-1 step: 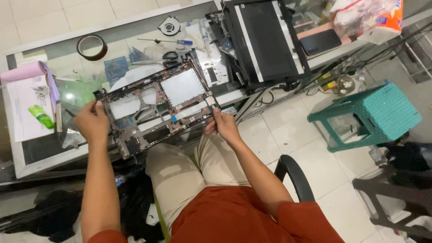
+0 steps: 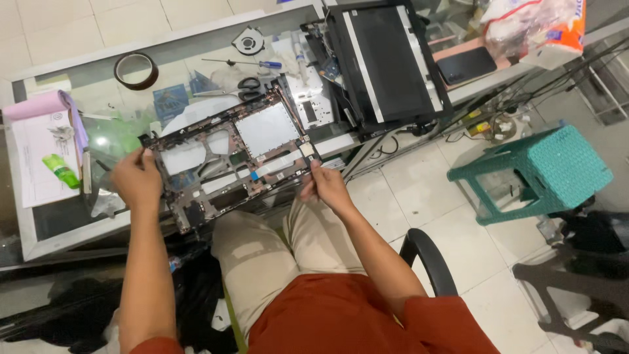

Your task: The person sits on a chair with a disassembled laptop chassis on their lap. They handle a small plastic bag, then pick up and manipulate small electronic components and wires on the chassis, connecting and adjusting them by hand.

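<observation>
I sit at a glass desk [image 2: 39,246] and hold a stripped laptop palmrest frame [image 2: 229,157] tilted over its near edge, inner side up. The dark frame has silver plates and a white ribbon cable. My left hand [image 2: 134,177] grips the frame's left end. My right hand [image 2: 324,187] pinches its lower right corner with thumb and fingers.
A black laptop screen panel [image 2: 386,62] lies at the desk's back right, with a dark phone [image 2: 466,65] beside it. Tape roll [image 2: 135,70], scissors [image 2: 247,87], screwdriver [image 2: 242,63], fan [image 2: 247,44] and pink notebook [image 2: 46,105] lie on the glass. A teal stool [image 2: 550,170] stands at my right.
</observation>
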